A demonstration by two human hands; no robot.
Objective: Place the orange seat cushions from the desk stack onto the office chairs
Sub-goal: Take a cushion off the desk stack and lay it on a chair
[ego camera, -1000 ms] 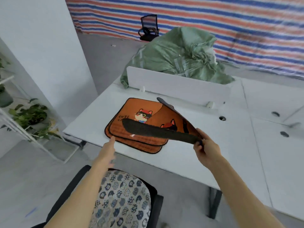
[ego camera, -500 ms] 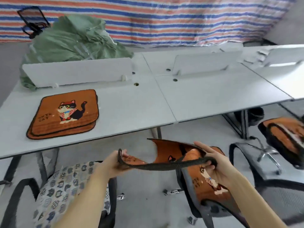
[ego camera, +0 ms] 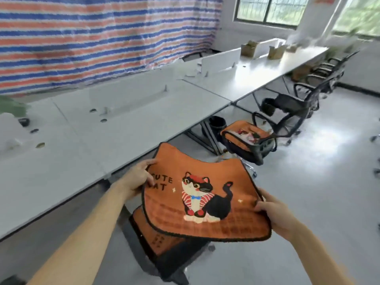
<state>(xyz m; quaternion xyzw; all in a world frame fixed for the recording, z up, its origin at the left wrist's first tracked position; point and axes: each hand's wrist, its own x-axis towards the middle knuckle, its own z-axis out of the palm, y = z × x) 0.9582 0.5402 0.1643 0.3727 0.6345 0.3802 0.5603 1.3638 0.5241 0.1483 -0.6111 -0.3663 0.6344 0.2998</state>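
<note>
**Cushion held flat over a chair**

Both hands hold one orange cushion [ego camera: 202, 194], cat picture facing up. The left hand [ego camera: 138, 179] is closed on its left edge beside the words "CUTE CAT", thumb on top and the other fingers hidden under the fabric. The right hand [ego camera: 273, 212] pinches the right edge, thumb on top. The cushion sags a little between them.

Directly below the hands is a black chair [ego camera: 174, 258] that already has an orange cushion [ego camera: 158, 239] lying on its seat; the held one hangs above it, not touching. Beyond the right hand, a second chair [ego camera: 265, 149] also carries an orange cushion. The white desk [ego camera: 82, 153] runs along beyond the left hand.
</note>
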